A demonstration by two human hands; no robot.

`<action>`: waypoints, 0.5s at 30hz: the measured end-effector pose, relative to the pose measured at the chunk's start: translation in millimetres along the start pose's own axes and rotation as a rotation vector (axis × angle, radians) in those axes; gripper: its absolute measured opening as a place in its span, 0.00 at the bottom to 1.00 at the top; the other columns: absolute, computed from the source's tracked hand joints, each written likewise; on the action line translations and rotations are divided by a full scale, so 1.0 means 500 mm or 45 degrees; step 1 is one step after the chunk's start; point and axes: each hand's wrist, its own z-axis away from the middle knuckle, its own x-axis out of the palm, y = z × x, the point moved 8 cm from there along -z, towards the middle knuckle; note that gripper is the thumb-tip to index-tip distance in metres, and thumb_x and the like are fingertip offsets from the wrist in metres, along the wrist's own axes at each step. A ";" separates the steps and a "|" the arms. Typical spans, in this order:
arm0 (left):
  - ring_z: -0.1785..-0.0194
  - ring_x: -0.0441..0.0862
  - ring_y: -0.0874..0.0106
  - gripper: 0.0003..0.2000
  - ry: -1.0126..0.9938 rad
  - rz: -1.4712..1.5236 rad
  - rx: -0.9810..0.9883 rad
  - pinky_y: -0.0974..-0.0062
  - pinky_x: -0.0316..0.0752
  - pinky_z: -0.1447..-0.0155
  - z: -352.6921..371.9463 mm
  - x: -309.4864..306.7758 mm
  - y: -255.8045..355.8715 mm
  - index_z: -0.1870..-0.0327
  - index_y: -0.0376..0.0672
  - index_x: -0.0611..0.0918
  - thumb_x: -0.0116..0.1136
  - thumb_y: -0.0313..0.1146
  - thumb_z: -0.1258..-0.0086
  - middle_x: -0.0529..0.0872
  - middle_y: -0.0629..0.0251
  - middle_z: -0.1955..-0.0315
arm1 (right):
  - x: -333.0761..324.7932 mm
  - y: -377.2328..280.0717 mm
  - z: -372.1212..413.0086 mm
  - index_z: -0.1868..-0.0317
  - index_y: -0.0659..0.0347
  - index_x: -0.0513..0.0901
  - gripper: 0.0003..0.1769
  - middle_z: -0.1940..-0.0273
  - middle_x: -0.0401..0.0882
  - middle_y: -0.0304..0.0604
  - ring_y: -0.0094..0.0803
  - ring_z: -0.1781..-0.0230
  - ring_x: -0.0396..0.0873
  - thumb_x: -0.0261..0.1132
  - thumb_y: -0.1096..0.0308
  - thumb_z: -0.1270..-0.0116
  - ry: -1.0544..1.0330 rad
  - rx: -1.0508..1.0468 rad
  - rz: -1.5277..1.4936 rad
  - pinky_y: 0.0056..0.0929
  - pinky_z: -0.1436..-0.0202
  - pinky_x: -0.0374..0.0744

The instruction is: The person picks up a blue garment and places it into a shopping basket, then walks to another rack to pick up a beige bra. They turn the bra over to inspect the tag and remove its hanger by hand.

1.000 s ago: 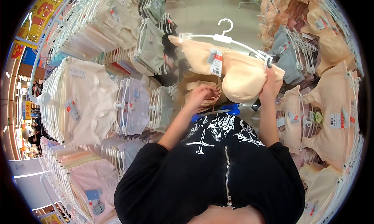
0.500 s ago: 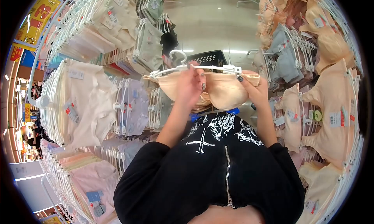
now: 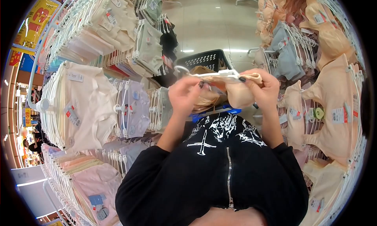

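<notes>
A beige bra (image 3: 240,94) hangs from a white plastic clip hanger (image 3: 220,74) in front of my chest. My right hand (image 3: 267,87) pinches the bra's right end beside the hanger clip, thumb on top. At the other side, my left hand (image 3: 183,95) has its fingers closed at the left part of the bra, just under the hanger's hook; motion blur and the fingers cover the exact grip. The hanger is turned so that it looks shorter, and one cup shows between my hands.
Below and beyond the bra is a black basket (image 3: 204,61) with a blue handle (image 3: 229,110). Racks of hanging underpants (image 3: 92,104) line the left side. Bras (image 3: 333,108) on hangers fill the right side. The tiled aisle floor (image 3: 212,23) runs ahead.
My left hand has moved left and down from the hanger's middle. The hanger and bra have turned, showing less width, and my right hand has shifted slightly right.
</notes>
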 end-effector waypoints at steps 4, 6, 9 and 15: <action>0.56 0.78 0.63 0.11 -0.174 -0.653 0.449 0.69 0.71 0.49 -0.033 0.050 0.105 0.59 0.38 0.80 0.59 0.27 0.45 0.83 0.60 0.62 | 0.050 -0.019 0.004 0.63 0.67 0.82 0.09 0.66 0.81 0.40 0.20 0.66 0.77 0.60 0.83 0.44 -0.168 0.022 0.089 0.17 0.64 0.73; 0.55 0.77 0.61 0.12 -0.392 -0.603 0.381 0.67 0.70 0.48 -0.026 0.072 0.068 0.56 0.40 0.79 0.58 0.29 0.42 0.83 0.61 0.61 | 0.065 -0.004 0.007 0.61 0.67 0.82 0.09 0.65 0.81 0.40 0.20 0.65 0.77 0.60 0.81 0.42 -0.209 0.034 0.074 0.17 0.64 0.75; 0.62 0.79 0.62 0.09 -0.298 -0.526 0.229 0.72 0.73 0.56 -0.015 0.073 0.051 0.58 0.39 0.79 0.57 0.28 0.40 0.82 0.60 0.64 | 0.071 0.007 0.009 0.61 0.67 0.82 0.09 0.66 0.80 0.39 0.20 0.65 0.76 0.60 0.81 0.42 -0.164 0.028 0.013 0.17 0.63 0.74; 0.72 0.80 0.66 0.06 -0.244 -0.725 0.388 0.76 0.73 0.69 -0.015 0.078 0.070 0.62 0.38 0.79 0.58 0.26 0.40 0.82 0.60 0.69 | 0.063 0.003 0.004 0.63 0.67 0.82 0.07 0.68 0.80 0.39 0.22 0.66 0.76 0.60 0.81 0.42 -0.085 -0.076 0.046 0.19 0.63 0.74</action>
